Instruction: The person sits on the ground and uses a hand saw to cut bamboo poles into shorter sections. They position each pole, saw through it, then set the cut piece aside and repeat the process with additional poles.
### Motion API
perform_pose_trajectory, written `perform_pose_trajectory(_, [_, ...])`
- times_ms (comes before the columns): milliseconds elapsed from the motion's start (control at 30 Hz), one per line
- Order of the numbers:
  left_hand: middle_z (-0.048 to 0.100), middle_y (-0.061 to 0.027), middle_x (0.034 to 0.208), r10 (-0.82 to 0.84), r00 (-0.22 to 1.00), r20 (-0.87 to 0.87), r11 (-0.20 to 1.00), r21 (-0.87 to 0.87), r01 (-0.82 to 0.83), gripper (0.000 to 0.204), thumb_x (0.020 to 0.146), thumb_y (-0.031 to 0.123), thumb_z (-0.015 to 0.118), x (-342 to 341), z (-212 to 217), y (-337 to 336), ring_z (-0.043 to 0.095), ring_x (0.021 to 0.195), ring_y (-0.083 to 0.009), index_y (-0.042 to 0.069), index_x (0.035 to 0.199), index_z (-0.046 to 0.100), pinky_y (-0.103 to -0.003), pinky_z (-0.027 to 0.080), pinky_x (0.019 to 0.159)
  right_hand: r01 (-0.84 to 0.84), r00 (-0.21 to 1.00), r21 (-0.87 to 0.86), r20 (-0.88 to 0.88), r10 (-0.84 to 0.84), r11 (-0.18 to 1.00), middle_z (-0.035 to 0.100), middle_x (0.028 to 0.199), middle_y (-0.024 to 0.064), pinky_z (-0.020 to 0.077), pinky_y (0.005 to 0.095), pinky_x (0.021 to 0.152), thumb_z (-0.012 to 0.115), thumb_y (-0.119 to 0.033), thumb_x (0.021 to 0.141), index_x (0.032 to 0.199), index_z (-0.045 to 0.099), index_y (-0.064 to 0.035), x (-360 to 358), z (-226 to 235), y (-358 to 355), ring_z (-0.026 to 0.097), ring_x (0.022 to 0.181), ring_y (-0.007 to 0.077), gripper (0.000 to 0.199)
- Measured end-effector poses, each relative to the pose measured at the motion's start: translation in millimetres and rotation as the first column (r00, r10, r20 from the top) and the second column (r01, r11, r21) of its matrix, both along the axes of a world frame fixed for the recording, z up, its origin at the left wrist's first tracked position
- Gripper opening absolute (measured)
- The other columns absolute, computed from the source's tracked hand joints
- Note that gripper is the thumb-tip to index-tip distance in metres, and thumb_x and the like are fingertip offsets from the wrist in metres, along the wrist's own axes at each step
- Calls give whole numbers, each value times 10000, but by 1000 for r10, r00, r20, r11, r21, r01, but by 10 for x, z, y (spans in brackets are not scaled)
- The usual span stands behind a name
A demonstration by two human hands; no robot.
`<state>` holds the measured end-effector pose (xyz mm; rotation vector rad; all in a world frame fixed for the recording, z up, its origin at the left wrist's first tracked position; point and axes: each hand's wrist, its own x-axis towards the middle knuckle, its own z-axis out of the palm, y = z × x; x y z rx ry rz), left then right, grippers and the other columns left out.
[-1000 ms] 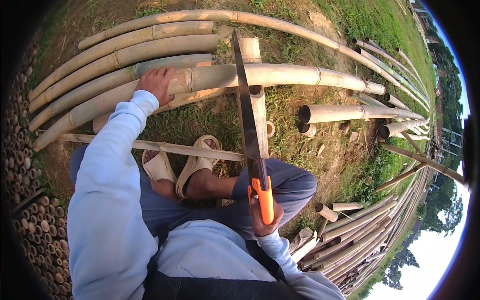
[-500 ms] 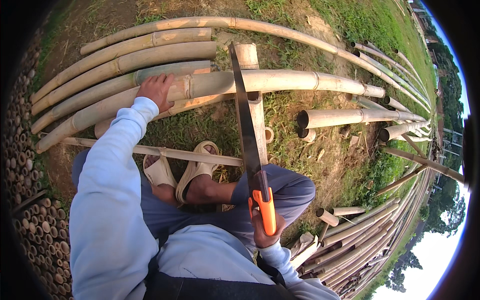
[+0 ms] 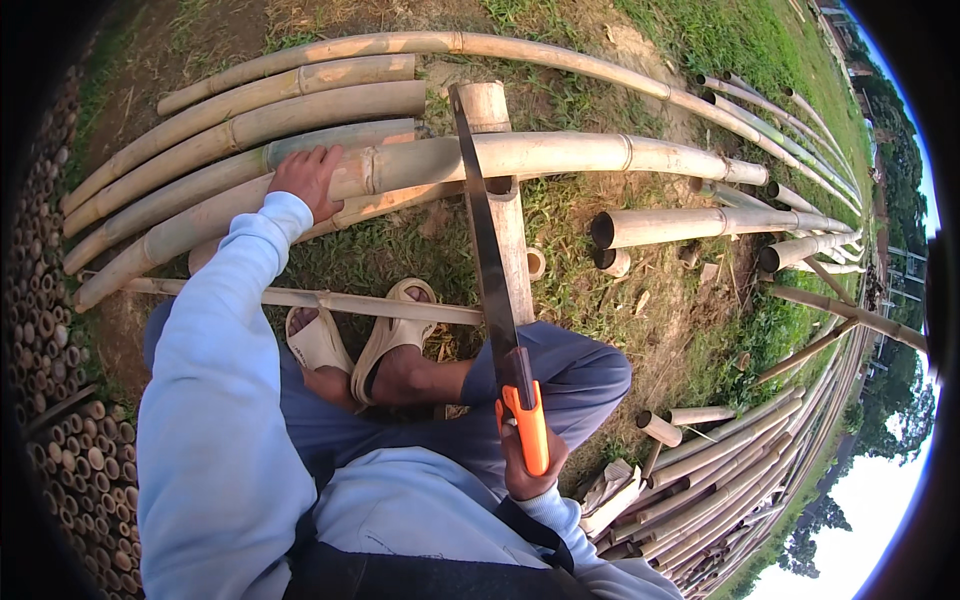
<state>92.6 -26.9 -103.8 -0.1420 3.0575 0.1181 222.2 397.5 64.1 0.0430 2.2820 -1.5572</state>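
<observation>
A long bamboo pole [image 3: 570,153] lies crosswise before me, over a thicker bamboo support piece [image 3: 510,240]. My left hand [image 3: 308,183] presses down on that pole left of the support, its fingers curled over the top. In my right hand [image 3: 530,462] is the orange handle of a handsaw [image 3: 485,215], gripped close to my knee. The dark blade points away from me and crosses the pole just left of the support, its far tip beyond the pole. Whether the teeth have bitten into the bamboo cannot be made out.
Several cut bamboo poles [image 3: 330,107] lie side by side at the far left. More poles [image 3: 690,227] rest at the right, and a large bamboo pile [image 3: 720,480] is lower right. Stacked bamboo pieces [image 3: 90,460] line the left edge. A split bamboo strip [image 3: 400,304] lies by my sandals [image 3: 400,340].
The saw has slid slightly back toward me across the pole. My left hand keeps its place on the bamboo, and the whole view has shifted a little.
</observation>
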Motion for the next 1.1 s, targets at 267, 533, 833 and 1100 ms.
perform_pose_trajectory(267, [619, -156, 1205, -21, 1000, 7, 1000, 11, 21, 836, 638, 322, 904, -80, -4, 38, 622, 1144, -370, 111, 1323, 473, -468, 491, 986, -151, 952, -64, -279, 127, 987, 634, 720, 84, 497, 316, 649, 751, -134, 895, 973, 662, 49, -1838, -776, -1009, 564, 663, 128, 217])
perform_pose_trajectory(533, [626, -152, 1221, -22, 1000, 18, 1000, 7, 22, 813, 662, 325, 885, -132, 27, -3, 631, 1129, -375, 120, 1337, 480, -467, 500, 989, -135, 945, -106, -313, 96, 985, 638, 735, 115, 501, 319, 652, 758, -175, 935, 1041, 683, 29, -1665, -942, -1104, 578, 669, 148, 242])
perform_pose_trajectory(833, [616, -158, 1261, 18, 1000, 12, 1000, 3, -18, 820, 663, 315, 875, -6, -19, -20, 615, 1161, -380, 115, 1354, 482, -483, 478, 1005, -34, 998, 1, -57, 34, 999, 739, 1048, 120, 516, 282, 897, 695, -45, 929, 1227, 669, 67, 2, -367, 191, 686, 972, 149, 319])
perform_pose_trajectory(1100, [621, -164, 1256, -28, 997, 72, 999, 48, 25, 800, 671, 314, 869, -123, 33, -20, 612, 1165, -384, 113, 1348, 494, -485, 478, 1016, -108, 979, -196, -189, 71, 975, 541, 633, -13, 388, 291, 527, 711, -126, 950, 788, 604, 7, -1594, -886, -847, 464, 585, 71, 235])
